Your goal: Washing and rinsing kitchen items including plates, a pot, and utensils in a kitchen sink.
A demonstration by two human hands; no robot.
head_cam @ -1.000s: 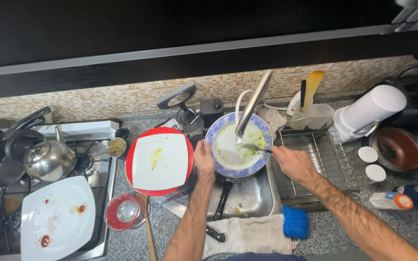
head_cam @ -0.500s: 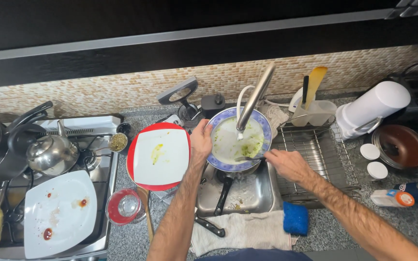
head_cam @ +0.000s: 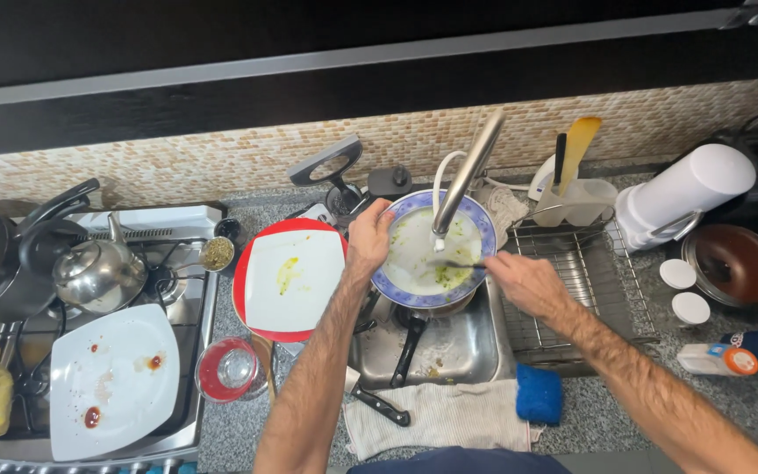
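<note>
- Holding a round, blue-rimmed plate (head_cam: 432, 254) over the steel sink (head_cam: 449, 351), the left hand (head_cam: 368, 235) had its grip closed on the plate's left rim, thumb over the edge.
- The plate sat under the curved metal tap (head_cam: 471, 171); its glossy white face was smeared with green residue and tilted slightly toward the person.
- The right hand (head_cam: 528, 283) had its grip pinched shut on a thin metal utensil (head_cam: 454, 263), whose long axis ran roughly parallel to the tabletop's front edge, its tip pointing left across the plate's face.
- A dark pan handle (head_cam: 407, 351) lay in the basin below, pointing toward the front edge.
- Just left of the sink, a square white plate (head_cam: 296, 279) with a yellowish stain rested on a round red plate (head_cam: 247, 298).
- A wire drying rack (head_cam: 581, 281) stood right of the sink.
- A striped cloth (head_cam: 449, 417) and a blue sponge (head_cam: 539, 393) lay along the front edge.
- A shiny steel kettle (head_cam: 98, 272) sat on the hob at the left.
</note>
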